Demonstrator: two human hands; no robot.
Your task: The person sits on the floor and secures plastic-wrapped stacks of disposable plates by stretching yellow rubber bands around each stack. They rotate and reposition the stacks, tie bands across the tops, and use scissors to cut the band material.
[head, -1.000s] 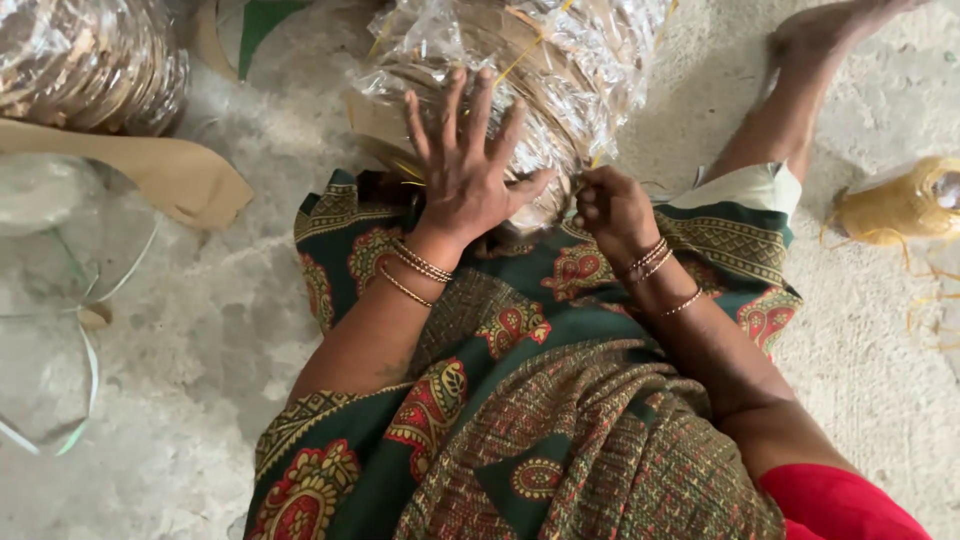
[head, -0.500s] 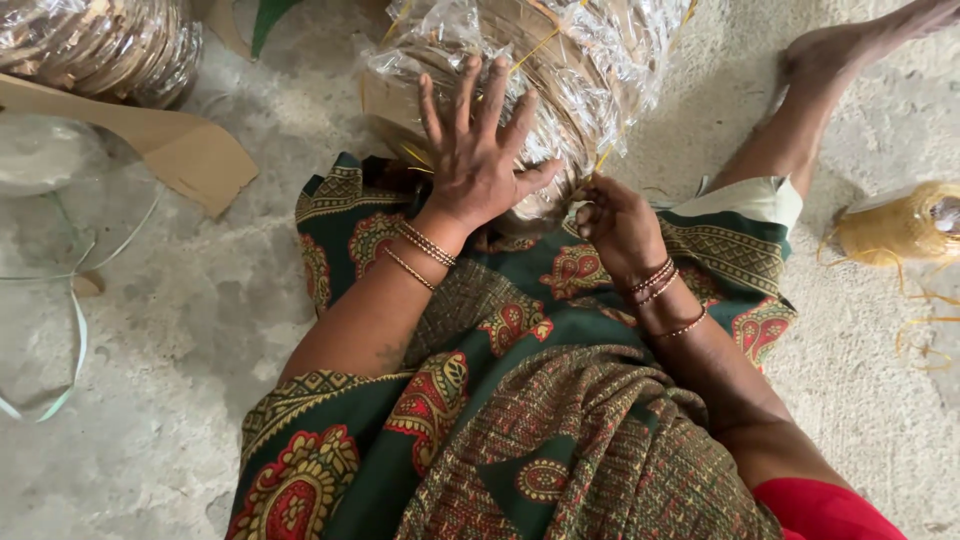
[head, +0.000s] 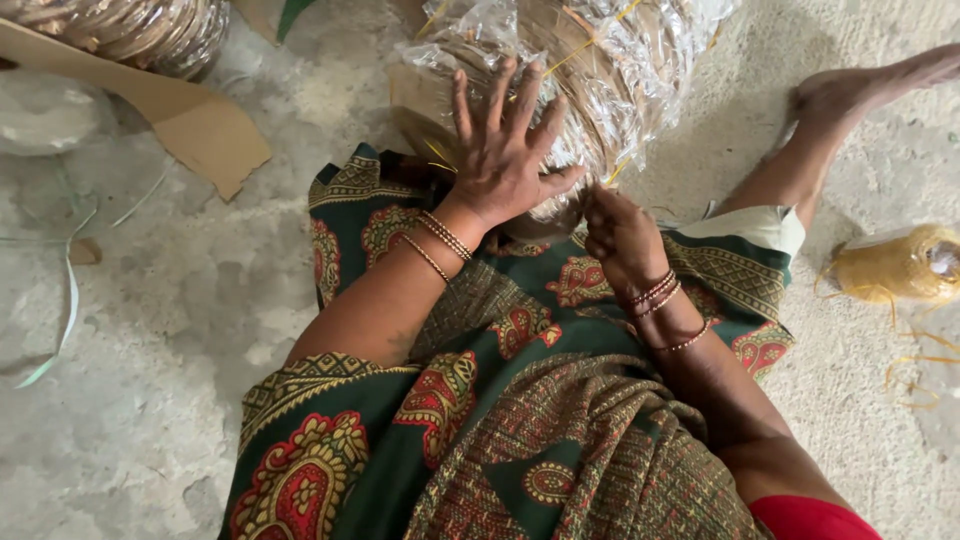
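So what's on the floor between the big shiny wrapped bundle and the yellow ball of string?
In the head view, the person's bare foot and lower leg lie there, between the plastic-wrapped bundle and the yellow twine ball, on bare concrete floor.

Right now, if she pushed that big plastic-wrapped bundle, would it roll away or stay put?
The bundle looks rounded, so it would probably roll if pushed sideways. Her left hand lies spread flat on it, perhaps steadying it. The clear crinkled wrap looks slick, so fingers may slide; the yellow strings across it, which the right hand is near, likely give better grip.
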